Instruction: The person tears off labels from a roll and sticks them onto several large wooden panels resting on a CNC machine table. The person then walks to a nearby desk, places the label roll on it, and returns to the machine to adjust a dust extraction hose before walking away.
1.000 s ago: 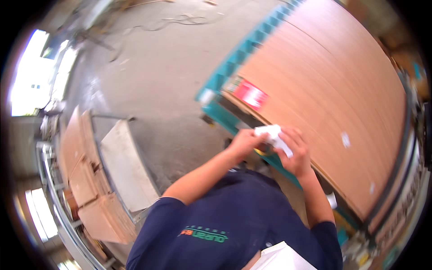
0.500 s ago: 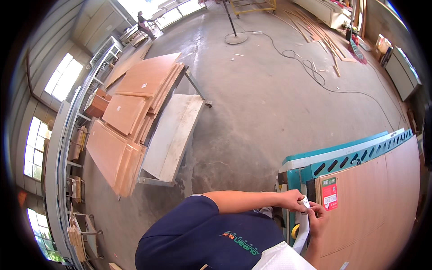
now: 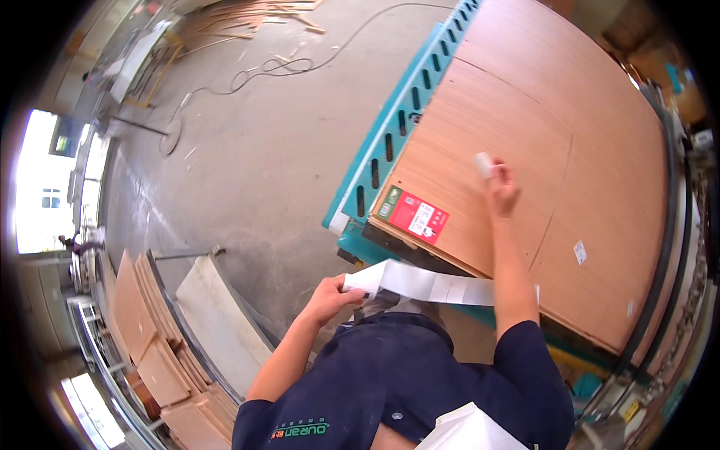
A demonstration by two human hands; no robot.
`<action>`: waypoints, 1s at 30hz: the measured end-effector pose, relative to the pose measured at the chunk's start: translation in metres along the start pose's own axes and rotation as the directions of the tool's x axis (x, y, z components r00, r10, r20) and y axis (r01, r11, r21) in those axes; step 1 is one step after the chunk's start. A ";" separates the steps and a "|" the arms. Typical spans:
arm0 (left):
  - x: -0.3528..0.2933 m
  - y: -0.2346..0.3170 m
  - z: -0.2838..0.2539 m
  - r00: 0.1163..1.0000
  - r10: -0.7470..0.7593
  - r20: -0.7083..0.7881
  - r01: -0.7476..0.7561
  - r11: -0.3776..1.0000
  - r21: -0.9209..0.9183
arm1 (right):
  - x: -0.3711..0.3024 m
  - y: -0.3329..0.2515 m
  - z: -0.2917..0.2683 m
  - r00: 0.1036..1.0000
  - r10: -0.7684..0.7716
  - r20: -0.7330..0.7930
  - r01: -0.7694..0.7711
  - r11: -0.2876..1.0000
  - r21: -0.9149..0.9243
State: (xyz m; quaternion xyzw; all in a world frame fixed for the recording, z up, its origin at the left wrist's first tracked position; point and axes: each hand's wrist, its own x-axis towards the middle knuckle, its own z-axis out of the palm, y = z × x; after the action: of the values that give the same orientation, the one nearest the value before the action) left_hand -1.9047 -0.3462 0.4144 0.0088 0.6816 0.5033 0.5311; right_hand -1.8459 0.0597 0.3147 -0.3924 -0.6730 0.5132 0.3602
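Observation:
In front of my body, my left hand (image 3: 330, 298) is closed on one end of a long strip of white labels (image 3: 420, 285). The strip sags to the right and passes behind my right forearm. My right hand (image 3: 502, 191) is raised over wood-toned panels (image 3: 517, 112), pinching a small curled white label (image 3: 483, 165); motion blurs it slightly. Left of that hand, a red and green printed sheet (image 3: 415, 215) lies at the near left corner of the panels. A small white label (image 3: 580, 252) is on the panel surface right of my right forearm.
A teal slotted metal rail (image 3: 415, 97) borders the panels on the left. More wood panels (image 3: 161, 367) lie on a rack at lower left, beside a pale board (image 3: 217, 322). A cable (image 3: 281, 69) loops across the floor. Another person (image 3: 79, 244) stands far left.
The view has turned to the right. My hands, together at the strip before, are now apart: the left holds the strip, the right has moved out over the panels with a white label.

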 end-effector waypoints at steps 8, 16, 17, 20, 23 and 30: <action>0.028 0.011 0.012 0.989 -0.026 0.145 0.044 0.991 -0.128 | 0.004 -0.007 -0.120 0.913 -0.407 -0.035 0.332 0.789 -0.516; 0.041 0.051 0.015 0.994 0.065 0.091 -0.028 0.931 -0.364 | -0.055 -0.026 -0.063 0.744 -0.283 0.605 0.649 0.520 -0.555; 0.042 0.053 0.011 0.995 0.054 0.089 -0.017 0.928 -0.371 | -0.055 -0.027 -0.055 0.745 -0.260 0.614 0.647 0.502 -0.574; 0.048 0.062 -0.002 0.994 0.055 0.095 -0.013 0.922 -0.388 | -0.059 -0.023 -0.052 0.748 -0.217 0.627 0.638 0.498 -0.588; 0.046 0.064 -0.019 0.994 0.060 0.086 -0.021 0.918 -0.396 | -0.081 -0.023 -0.067 0.775 -0.151 0.613 0.579 0.557 -0.595; 0.056 0.058 -0.107 0.987 0.125 0.100 -0.079 0.922 -0.378 | -0.121 -0.060 -0.059 0.956 0.187 0.224 0.037 0.684 -0.729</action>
State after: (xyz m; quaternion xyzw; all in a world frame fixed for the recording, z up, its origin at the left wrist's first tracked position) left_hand -2.0379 -0.3598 0.4075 -0.0259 0.5384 0.6490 0.5369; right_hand -1.7508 -0.0347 0.3756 -0.4532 -0.8479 0.2697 0.0548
